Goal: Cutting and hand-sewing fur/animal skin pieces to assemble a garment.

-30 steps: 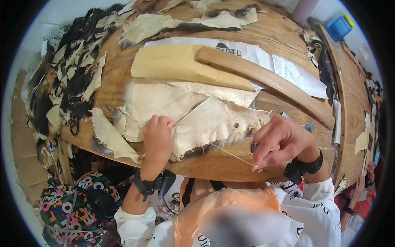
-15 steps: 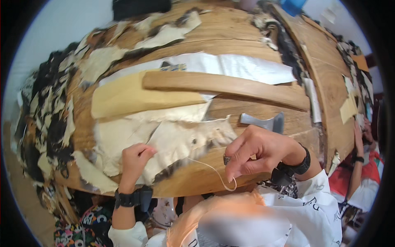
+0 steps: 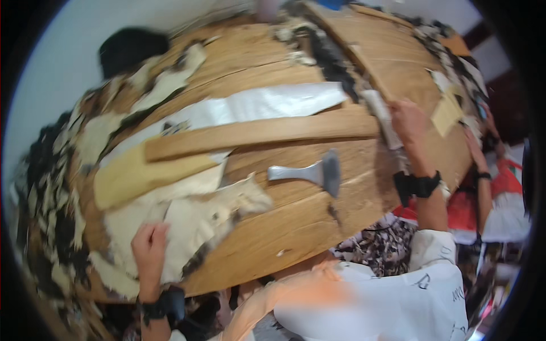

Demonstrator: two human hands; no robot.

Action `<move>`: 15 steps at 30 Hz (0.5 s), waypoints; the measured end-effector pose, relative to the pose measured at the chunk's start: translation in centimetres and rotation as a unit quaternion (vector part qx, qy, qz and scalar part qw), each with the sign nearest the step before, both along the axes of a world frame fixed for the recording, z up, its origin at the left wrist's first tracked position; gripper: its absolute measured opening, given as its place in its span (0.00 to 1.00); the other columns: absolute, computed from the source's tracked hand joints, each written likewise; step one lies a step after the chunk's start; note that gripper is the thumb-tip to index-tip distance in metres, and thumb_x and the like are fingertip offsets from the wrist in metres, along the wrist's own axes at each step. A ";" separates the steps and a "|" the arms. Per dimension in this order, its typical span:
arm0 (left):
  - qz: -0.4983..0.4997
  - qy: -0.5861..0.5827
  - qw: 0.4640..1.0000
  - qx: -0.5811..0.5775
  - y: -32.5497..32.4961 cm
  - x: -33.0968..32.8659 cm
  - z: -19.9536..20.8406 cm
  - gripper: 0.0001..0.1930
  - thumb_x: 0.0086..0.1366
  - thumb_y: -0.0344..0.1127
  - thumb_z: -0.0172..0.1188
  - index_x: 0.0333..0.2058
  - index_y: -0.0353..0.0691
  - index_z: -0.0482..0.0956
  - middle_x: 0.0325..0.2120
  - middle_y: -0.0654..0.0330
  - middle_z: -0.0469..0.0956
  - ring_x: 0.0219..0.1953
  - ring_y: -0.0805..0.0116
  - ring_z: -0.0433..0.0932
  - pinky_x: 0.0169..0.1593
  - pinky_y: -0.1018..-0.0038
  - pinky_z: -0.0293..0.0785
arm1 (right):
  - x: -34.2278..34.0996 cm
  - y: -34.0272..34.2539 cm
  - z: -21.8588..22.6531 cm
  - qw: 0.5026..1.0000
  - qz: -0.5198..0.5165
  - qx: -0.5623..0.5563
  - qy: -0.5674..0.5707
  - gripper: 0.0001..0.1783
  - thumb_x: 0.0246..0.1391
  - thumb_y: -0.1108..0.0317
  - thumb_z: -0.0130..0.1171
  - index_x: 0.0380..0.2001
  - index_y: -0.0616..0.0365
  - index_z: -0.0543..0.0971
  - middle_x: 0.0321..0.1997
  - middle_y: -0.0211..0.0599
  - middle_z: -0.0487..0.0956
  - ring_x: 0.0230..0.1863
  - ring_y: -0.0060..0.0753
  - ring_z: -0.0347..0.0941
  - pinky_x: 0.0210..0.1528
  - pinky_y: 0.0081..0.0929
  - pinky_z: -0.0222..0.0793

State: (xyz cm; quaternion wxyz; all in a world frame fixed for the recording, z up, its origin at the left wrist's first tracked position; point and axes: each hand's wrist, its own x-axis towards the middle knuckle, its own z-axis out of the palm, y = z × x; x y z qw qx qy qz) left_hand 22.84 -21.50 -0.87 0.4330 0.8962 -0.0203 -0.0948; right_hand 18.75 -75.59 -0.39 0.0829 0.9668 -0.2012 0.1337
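A pale hide piece (image 3: 190, 219) with dark fur along its lower edge lies at the near left of the wooden table (image 3: 284, 227). My left hand (image 3: 149, 245) is closed on it, thumb and fingers pressed together at its surface. My right hand (image 3: 408, 122) is far out to the right, closed and slightly blurred, beside a rolled white strip (image 3: 382, 119). The thread seen in it a moment ago is too faint to make out now. A silver metal tool with a flared blade (image 3: 310, 173) lies between my hands.
Behind the hide lie yellow sheet material (image 3: 142, 176), a long wooden slat (image 3: 261, 135) and a white shiny sheet (image 3: 256, 105). Fur scraps (image 3: 51, 210) heap along the left edge. At the right, another person's hand (image 3: 475, 148) rests by a raised wooden ledge (image 3: 364, 62).
My right hand has swung out to the right and away from me, from beside the hide. The slack thread no longer shows. My left hand stays at the hide; the whole view has shifted.
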 end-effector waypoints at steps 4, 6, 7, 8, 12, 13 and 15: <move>-0.154 -0.273 0.945 0.091 -5.0 1.9 -0.2 0.07 0.57 0.29 0.56 0.35 0.39 0.79 0.37 0.56 0.77 0.44 0.55 0.71 0.49 0.66 0.65 | -0.2 -3.0 -2.5 0.995 -0.006 -0.065 0.075 0.11 0.48 0.65 0.48 0.24 0.58 0.79 0.27 0.49 0.76 0.29 0.51 0.74 0.33 0.45 0.69; -0.187 -0.242 0.937 0.168 -5.4 1.4 -0.8 0.14 0.59 0.35 0.54 0.45 0.41 0.75 0.50 0.60 0.71 0.57 0.56 0.63 0.56 0.60 0.57 | 0.4 -1.1 -1.7 0.995 0.003 -0.062 0.083 0.09 0.47 0.66 0.51 0.25 0.57 0.79 0.28 0.47 0.76 0.30 0.50 0.74 0.34 0.44 0.70; -0.208 -0.210 0.933 0.206 -5.3 1.3 -1.3 0.18 0.62 0.39 0.52 0.51 0.41 0.71 0.55 0.59 0.67 0.61 0.56 0.57 0.59 0.58 0.51 | 0.4 0.4 -1.1 0.995 0.036 -0.088 0.024 0.07 0.46 0.68 0.53 0.25 0.58 0.78 0.29 0.44 0.76 0.32 0.49 0.73 0.35 0.42 0.69; -0.203 -0.209 0.933 0.211 -5.2 1.2 -1.6 0.18 0.62 0.39 0.52 0.51 0.41 0.71 0.55 0.59 0.67 0.61 0.56 0.57 0.59 0.58 0.51 | 0.3 1.7 -0.4 0.991 0.064 -0.112 -0.036 0.05 0.45 0.69 0.56 0.26 0.58 0.77 0.31 0.41 0.75 0.34 0.48 0.73 0.35 0.41 0.69; -0.252 -0.197 0.896 0.310 -4.9 0.8 -3.0 0.35 0.60 0.56 0.48 0.61 0.45 0.56 0.64 0.61 0.51 0.66 0.57 0.45 0.61 0.46 0.39 | 1.5 10.3 1.9 0.965 0.229 0.094 -0.090 0.05 0.42 0.74 0.59 0.27 0.58 0.76 0.31 0.36 0.73 0.34 0.44 0.72 0.36 0.34 0.68; -0.266 -0.184 0.881 0.345 -5.0 0.8 -3.4 0.39 0.58 0.61 0.47 0.63 0.45 0.51 0.65 0.61 0.47 0.67 0.57 0.42 0.61 0.44 0.36 | 1.7 12.3 1.4 0.943 0.281 0.152 -0.092 0.05 0.42 0.75 0.59 0.26 0.58 0.76 0.30 0.36 0.73 0.33 0.43 0.72 0.36 0.33 0.68; -0.265 -0.168 0.882 0.352 -4.4 0.8 -3.2 0.41 0.58 0.61 0.47 0.63 0.45 0.50 0.65 0.61 0.46 0.67 0.56 0.41 0.62 0.43 0.34 | 2.3 18.4 1.5 0.888 0.346 0.299 -0.044 0.08 0.41 0.76 0.61 0.28 0.57 0.77 0.30 0.37 0.73 0.35 0.42 0.71 0.38 0.33 0.67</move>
